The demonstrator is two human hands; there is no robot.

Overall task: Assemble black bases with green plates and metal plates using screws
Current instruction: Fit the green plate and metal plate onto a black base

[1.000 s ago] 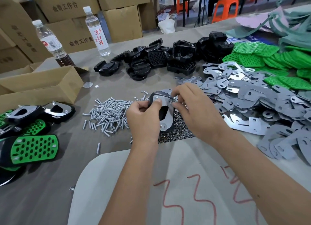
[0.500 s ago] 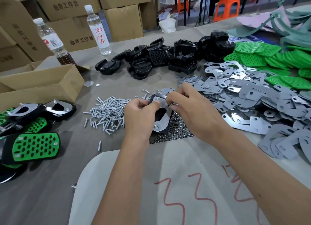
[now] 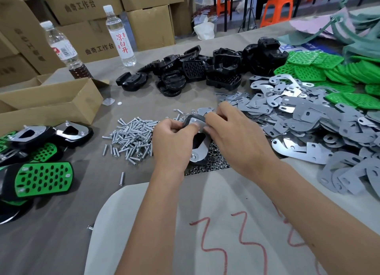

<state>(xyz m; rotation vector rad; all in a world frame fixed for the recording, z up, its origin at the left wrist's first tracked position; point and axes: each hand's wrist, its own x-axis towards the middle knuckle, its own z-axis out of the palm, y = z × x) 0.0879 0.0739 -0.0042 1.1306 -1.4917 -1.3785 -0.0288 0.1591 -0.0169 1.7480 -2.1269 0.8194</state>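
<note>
My left hand point(image 3: 172, 143) grips a black base with a metal plate on top point(image 3: 199, 145), held over a heap of small nuts point(image 3: 213, 163). My right hand point(image 3: 236, 138) pinches at the far end of that plate, its fingertips hiding what they hold. A pile of screws point(image 3: 133, 136) lies just left of my hands. Loose black bases point(image 3: 201, 71) are heaped at the back, metal plates point(image 3: 308, 118) spread to the right, and green plates point(image 3: 333, 73) lie at the far right.
Finished assemblies point(image 3: 41, 178) with green plates lie at the left edge, beside an open cardboard box point(image 3: 51, 103). Two water bottles point(image 3: 121, 36) stand at the back left before stacked cartons. A grey sheet with red marks point(image 3: 205, 233) covers the near table.
Both hands drew slightly together around the base and plate. My right fingers shifted onto the far end of the plate; the piece stayed over the nuts.
</note>
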